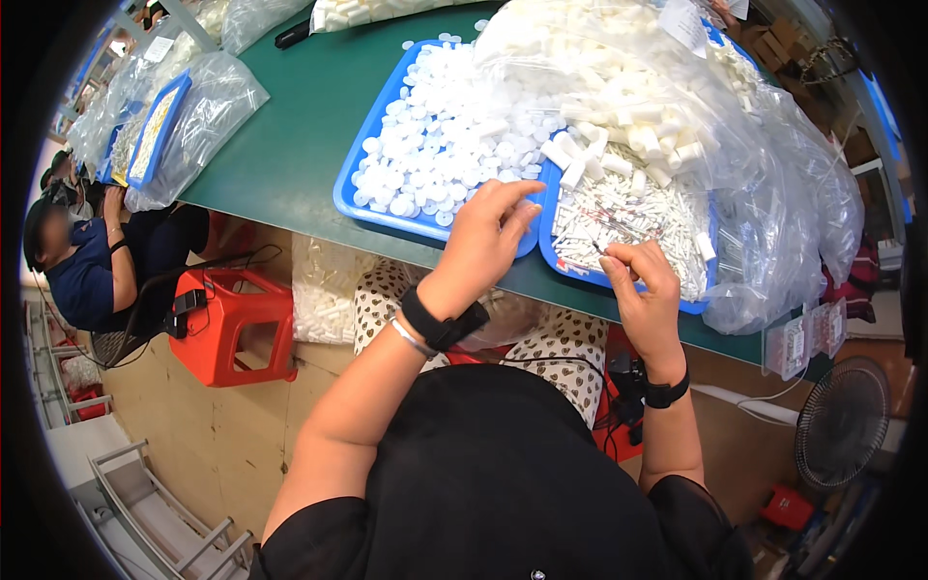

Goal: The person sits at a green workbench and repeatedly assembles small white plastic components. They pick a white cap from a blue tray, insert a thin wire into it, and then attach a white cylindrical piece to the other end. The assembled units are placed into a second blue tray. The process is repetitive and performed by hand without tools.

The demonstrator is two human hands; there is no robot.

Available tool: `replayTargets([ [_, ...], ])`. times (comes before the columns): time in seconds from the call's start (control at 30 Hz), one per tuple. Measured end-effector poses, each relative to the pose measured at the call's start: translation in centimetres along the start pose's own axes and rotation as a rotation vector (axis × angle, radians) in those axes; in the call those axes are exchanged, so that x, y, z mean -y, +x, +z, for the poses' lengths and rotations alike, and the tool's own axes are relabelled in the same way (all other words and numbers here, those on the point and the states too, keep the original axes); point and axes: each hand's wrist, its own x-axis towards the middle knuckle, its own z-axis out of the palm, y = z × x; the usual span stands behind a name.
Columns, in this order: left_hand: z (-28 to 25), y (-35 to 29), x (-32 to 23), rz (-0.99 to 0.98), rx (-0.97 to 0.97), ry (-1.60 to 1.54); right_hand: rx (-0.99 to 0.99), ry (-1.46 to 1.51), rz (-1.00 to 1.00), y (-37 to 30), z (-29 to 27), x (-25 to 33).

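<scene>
Apparently mid-pick, a worker's right hand (652, 282) clamps fingertips on a slender dark piece (596, 247) over thin white rods (667, 228) in a blue rectangular tray (570, 274), left hand (480, 237) fingers apart, the next lift likely demanding precision.

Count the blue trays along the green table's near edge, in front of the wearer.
2: left tray, with white discs, by the left hand; right tray, with white sticks, by the right hand. The clear bag at right could hide more.
</scene>
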Motion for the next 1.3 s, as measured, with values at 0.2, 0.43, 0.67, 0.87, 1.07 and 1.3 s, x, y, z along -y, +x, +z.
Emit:
replayTargets([
  [0.2, 0.1, -4.5, -0.2, -0.743, 0.191, -1.434, 0.073, 0.084, 0.009, -1.5, 0.4, 1.9],
  [0.43, 1.6, -6.6, 0.3, -0.832, 0.156, -1.525, 0.151, -0.032, -0.137, -2.2, 1.5, 1.9],
  [0.67, 1.4, -6.5, 0.2, -0.789, 0.168, -1.422, 0.139, -0.113, -0.155, -2.3, 1.4, 1.7],
  [0.87, 1.8, -6.8, 0.2, -0.713, 0.091, -1.159, 0.134, -0.248, -0.258, -1.9, 0.9, 2.5],
  [1.07, 2.4, -7.3, -0.3, -0.738, 0.16, -1.186, 0.082, -0.226, -0.292, -2.0, 2.0, 2.6],
  [1.3, 3.5, -7.9, 1.2, -0.748, 0.178, -1.441, 0.058, 0.12, 0.164, -3.5, 4.3, 2.2],
])
